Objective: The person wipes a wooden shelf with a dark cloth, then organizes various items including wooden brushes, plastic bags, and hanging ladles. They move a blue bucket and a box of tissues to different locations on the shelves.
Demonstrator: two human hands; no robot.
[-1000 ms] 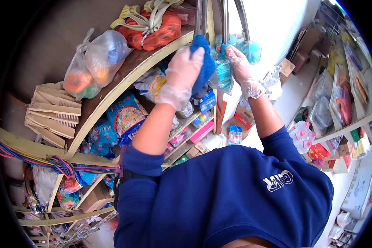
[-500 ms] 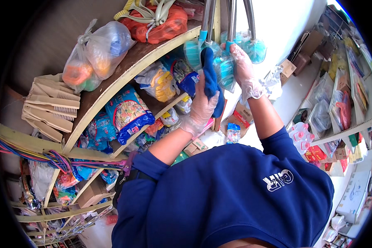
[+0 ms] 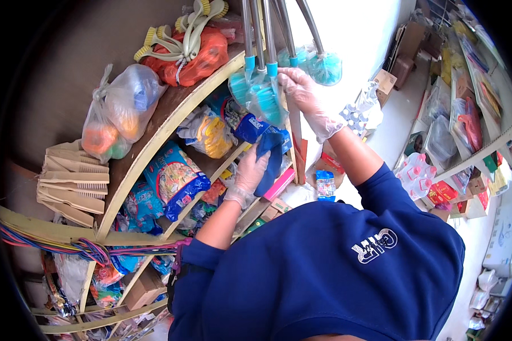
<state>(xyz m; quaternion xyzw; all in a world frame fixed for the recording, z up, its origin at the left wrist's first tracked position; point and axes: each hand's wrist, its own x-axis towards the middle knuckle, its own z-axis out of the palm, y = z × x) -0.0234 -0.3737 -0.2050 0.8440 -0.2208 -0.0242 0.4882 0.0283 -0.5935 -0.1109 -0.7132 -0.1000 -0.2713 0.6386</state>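
Observation:
My left hand (image 3: 248, 173), in a clear plastic glove, grips a dark blue cloth (image 3: 270, 162) beside the middle shelves. Higher up, my gloved right hand (image 3: 302, 94) is closed around the bottom of one steel pole (image 3: 270, 42), at its turquoise collar (image 3: 272, 70). Below the collars hang bagged turquoise heads (image 3: 267, 102), with more (image 3: 327, 69) at the back right, on other poles. Packets (image 3: 173, 176) and a bundle of yellow-and-grey items in plastic (image 3: 210, 136) lie on the shelves by my left hand.
At left, a shelf edge (image 3: 148, 153) carries wooden brush-like pieces (image 3: 71, 184), knotted bags (image 3: 128, 105), a red bag with brushes (image 3: 202, 65); coloured cords (image 3: 54, 244) cross below. Right: shelving (image 3: 483, 142), pink-capped bottles (image 3: 415, 176). Cardboard boxes (image 3: 384, 85) are on the floor.
The blue cloth in my left hand has moved down, away from the turquoise heads. My right hand has shifted left and slightly down with the pole. The poles appear further left.

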